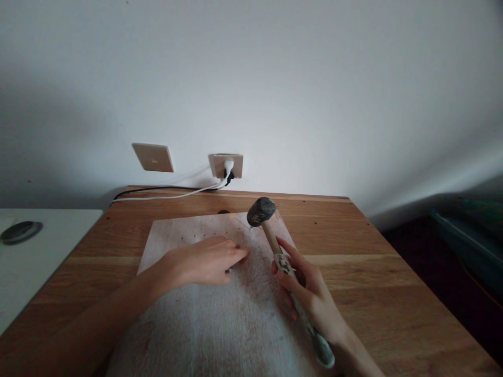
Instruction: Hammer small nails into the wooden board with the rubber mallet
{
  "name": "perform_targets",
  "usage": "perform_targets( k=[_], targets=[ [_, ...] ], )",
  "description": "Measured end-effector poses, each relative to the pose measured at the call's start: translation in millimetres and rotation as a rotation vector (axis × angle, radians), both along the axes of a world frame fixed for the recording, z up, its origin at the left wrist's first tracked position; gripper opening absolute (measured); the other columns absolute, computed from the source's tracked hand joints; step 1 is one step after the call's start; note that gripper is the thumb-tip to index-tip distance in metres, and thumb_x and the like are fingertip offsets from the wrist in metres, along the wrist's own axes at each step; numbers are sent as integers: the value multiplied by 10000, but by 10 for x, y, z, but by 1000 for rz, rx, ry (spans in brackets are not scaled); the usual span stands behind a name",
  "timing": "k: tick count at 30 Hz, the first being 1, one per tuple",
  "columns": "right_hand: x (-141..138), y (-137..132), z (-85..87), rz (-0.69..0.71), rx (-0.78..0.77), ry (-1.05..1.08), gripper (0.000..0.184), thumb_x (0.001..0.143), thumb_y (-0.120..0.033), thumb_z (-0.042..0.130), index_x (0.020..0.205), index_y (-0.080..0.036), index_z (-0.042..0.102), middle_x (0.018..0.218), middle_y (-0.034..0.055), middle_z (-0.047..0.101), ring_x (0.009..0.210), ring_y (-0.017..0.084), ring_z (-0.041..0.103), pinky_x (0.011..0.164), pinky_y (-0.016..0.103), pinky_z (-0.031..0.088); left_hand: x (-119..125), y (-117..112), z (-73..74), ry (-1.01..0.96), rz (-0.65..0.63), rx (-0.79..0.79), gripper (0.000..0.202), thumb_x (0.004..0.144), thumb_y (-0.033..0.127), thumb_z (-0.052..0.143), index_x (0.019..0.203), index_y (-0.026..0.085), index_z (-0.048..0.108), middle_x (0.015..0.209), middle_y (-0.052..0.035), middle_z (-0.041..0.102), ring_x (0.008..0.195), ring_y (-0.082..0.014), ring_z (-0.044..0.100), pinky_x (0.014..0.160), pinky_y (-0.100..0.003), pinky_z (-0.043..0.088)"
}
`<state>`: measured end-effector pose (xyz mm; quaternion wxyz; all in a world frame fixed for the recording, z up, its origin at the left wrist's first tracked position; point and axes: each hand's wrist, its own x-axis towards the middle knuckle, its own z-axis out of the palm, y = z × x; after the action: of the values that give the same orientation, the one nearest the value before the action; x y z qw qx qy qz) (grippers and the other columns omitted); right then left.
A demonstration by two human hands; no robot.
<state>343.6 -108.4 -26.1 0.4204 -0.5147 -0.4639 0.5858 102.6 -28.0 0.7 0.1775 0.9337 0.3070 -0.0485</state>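
My right hand (304, 285) is wrapped round the handle of a mallet (261, 211). Its dark, worn head is raised above the board, and its pale wooden handle has a peeling, stained grip. A whitish, scuffed wooden board (188, 324) lies flat under both hands. My left hand (214, 259) rests over the board with its fingers curled in. Something small and shiny shows by the curled fingers, too small to name. Near the mallet head, a thin nail-like piece (250, 227) shows on the board. Several small dark dots run in a row along the board's far part.
The board lies on a wooden tabletop (353, 298) against a white wall (298, 104). White and black cables (168, 197) run along the back edge to a wall socket (238, 166). On the left is a white surface (51, 256) with a dark round object (20, 232).
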Motion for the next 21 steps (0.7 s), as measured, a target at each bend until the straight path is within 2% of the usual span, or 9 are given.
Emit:
perform_targets(
  k=[4,6,9,12,16,21],
  targets=[
    [0,9,-3,-1,6,-2,732,900,-401,739,1562,-258,463,958,-1,643,430,33,460,350,186,397,-71,156,33,-187,-15,-78,161,758,65,596,816,203,654,868,-24,690,865,-210,663,750,-305,454],
    [-2,11,9,-8,7,-6,734,894,-397,740,1561,-256,467,944,-6,638,429,35,460,346,187,401,-171,310,14,-339,36,-132,177,746,56,605,817,204,673,855,-1,683,810,-173,636,738,-282,446],
    [-1,10,19,-8,14,-13,738,891,-401,737,1563,-253,469,940,-7,639,432,39,465,345,190,413,-354,566,-106,-519,202,-166,156,785,109,615,880,195,705,844,9,703,732,-142,602,704,-262,435],
    [4,7,7,-16,27,-27,729,887,-407,744,1551,-244,490,926,-7,641,451,44,472,348,182,415,-470,729,-286,-577,312,-203,127,815,178,635,907,184,724,818,5,715,695,-134,588,684,-256,436],
    [1,-1,-13,-4,16,-17,749,887,-410,751,1563,-246,475,935,-6,640,436,42,469,338,188,420,-461,748,-444,-612,312,-225,142,807,158,638,902,180,741,776,8,711,675,-136,593,680,-258,442],
    [-5,-2,-17,-14,16,0,722,896,-387,738,1557,-255,482,917,-13,639,428,41,473,335,182,411,-410,712,-489,-641,292,-239,181,786,96,631,890,182,753,792,2,728,676,-143,608,680,-262,449]
  ],
)
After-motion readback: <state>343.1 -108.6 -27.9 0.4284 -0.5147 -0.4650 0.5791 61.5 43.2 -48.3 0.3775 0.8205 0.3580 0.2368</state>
